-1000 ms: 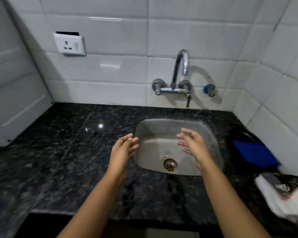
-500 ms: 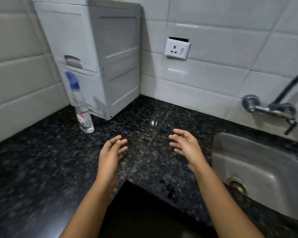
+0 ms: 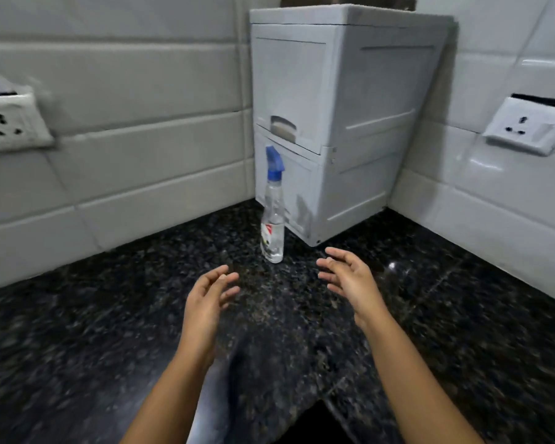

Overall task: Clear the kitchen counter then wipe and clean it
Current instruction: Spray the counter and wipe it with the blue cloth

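A clear spray bottle (image 3: 272, 219) with a blue trigger top stands upright on the black speckled granite counter (image 3: 93, 315), just in front of a white plastic drawer cabinet. My left hand (image 3: 210, 299) hovers over the counter a little in front and left of the bottle, fingers relaxed and holding nothing. My right hand (image 3: 350, 280) hovers in front and right of the bottle, fingers spread and holding nothing. Neither hand touches the bottle.
The white drawer cabinet (image 3: 340, 123) fills the counter's back corner between two white tiled walls. A wall socket (image 3: 8, 123) sits on the left wall and another socket (image 3: 529, 126) on the right wall. The counter's front edge forms an inner corner near my arms.
The view has swung left from the sink to the corner with the cabinet. The spray bottle now stands centred just beyond my hands, which keep their spread pose.
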